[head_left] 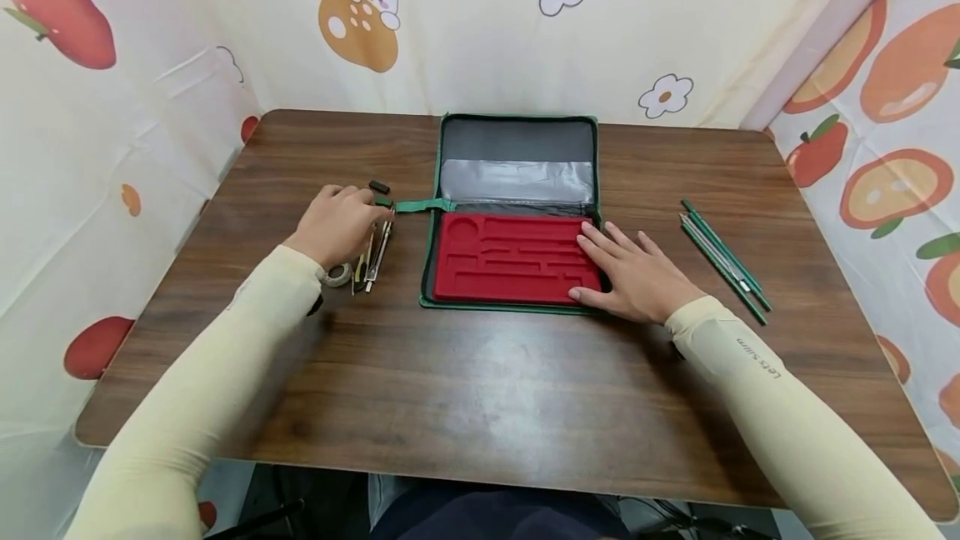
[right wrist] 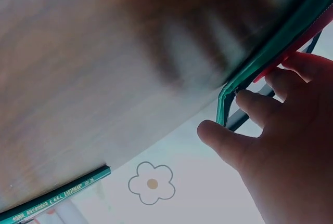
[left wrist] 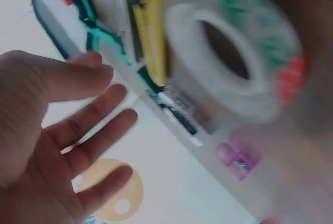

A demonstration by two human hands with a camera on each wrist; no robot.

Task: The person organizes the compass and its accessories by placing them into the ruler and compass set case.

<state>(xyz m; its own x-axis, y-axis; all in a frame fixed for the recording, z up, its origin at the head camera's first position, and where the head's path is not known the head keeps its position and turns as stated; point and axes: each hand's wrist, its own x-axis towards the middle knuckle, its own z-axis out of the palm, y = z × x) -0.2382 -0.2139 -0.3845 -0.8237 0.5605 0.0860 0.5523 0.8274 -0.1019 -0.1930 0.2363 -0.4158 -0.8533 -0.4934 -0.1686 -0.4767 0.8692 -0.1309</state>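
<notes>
A green zip case (head_left: 517,137) lies unfolded at the table's middle, with a red moulded tray (head_left: 510,286) in its near half. My right hand (head_left: 633,273) rests on the tray's right edge, fingers spread. Left of the case, my left hand (head_left: 337,225) hovers over small tools; in the left wrist view its fingers are loosely bent and hold nothing. Under and beside that hand are a tape roll (left wrist: 263,42), a slim yellow tool (left wrist: 154,37), a silver metal tool (head_left: 380,252), a small black piece (head_left: 379,187) and a blurred pink item (left wrist: 240,166).
Green pencils (head_left: 705,250) and a paler slim piece lie together on the right of the wooden table (head_left: 487,407). A green strap (head_left: 422,206) extends left from the case. Printed curtains (head_left: 465,32) stand behind and at both sides.
</notes>
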